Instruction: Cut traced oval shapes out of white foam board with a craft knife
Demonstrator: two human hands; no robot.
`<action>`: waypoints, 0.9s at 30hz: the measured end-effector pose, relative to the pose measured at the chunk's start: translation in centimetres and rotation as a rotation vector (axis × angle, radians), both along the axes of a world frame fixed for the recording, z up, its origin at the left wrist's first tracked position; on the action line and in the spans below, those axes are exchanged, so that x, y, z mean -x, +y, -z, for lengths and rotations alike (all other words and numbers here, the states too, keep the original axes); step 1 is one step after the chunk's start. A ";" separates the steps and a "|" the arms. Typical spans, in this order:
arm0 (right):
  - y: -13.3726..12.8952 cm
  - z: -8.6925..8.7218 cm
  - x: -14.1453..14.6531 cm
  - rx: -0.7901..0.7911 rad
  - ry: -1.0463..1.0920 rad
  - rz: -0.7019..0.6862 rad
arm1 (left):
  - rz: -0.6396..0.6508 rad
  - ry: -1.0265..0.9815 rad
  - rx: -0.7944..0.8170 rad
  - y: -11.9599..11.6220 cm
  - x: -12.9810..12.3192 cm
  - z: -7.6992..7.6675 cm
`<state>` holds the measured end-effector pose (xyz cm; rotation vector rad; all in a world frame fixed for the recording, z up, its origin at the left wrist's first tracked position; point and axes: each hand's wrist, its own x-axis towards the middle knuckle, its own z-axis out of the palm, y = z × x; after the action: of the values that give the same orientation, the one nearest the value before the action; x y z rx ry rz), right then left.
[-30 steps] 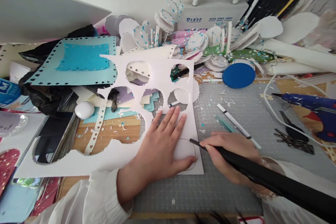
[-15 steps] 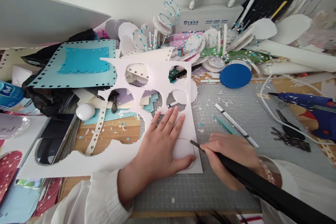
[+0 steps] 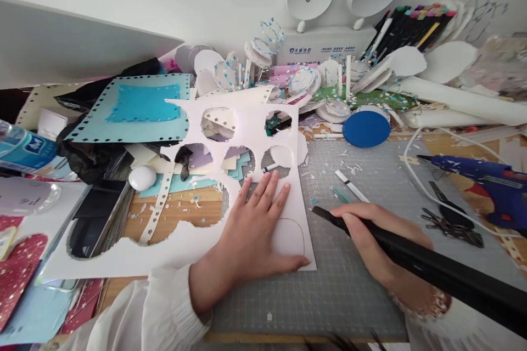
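A white board [image 3: 173,252] with several rounded holes lies partly over a grey gridded cutting mat [image 3: 329,296]. My left hand [image 3: 255,236] rests flat on the board's right part, fingers spread, the thumb near its right edge. Beside the thumb, a thin curved line marks the board. My right hand [image 3: 382,241] grips a long black tool [image 3: 424,263] with a narrow tip. That tip points left over the mat, just right of the board and apart from it. Behind the tool lie a white stick [image 3: 349,185] and a teal piece [image 3: 340,195], both partly covered.
A blue disc [image 3: 366,127] sits at the mat's back edge. On the right are a blue glue gun [image 3: 481,170], a white cable and black scissors [image 3: 448,205]. White discs, a two-lamp fixture [image 3: 325,41] and markers stand behind. A bottle [image 3: 28,148] lies left.
My right hand has drawn the black tool's tip off the board, to the right and slightly up. My left hand stays flat on the board. The whole view has shifted a little.
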<state>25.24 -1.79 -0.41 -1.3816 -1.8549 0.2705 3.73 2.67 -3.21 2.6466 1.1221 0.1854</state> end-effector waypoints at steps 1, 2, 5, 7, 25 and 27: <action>0.0 0.0 0.0 -0.003 -0.002 0.003 | -0.019 -0.001 -0.005 0.1 -0.2 0.0; 0.0 0.0 -0.1 -0.016 -0.008 0.007 | -0.038 -0.002 -0.007 0.2 -0.4 0.0; 0.1 0.2 0.0 -0.041 -0.026 0.017 | -0.079 0.007 0.005 0.5 -0.9 -0.1; 0.1 0.5 0.0 -0.040 -0.038 -0.022 | -0.070 0.005 0.014 0.6 -1.0 -0.1; -0.2 1.8 1.1 -0.180 -0.097 -0.127 | -0.055 -0.007 0.027 0.6 -0.9 0.2; -0.1 1.6 1.1 -0.190 -0.112 -0.127 | -0.054 -0.009 0.030 0.5 -0.8 0.2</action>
<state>24.14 -1.89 -2.02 -1.1726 -2.0086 0.0787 4.57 3.21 -3.45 2.5886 1.1850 0.1893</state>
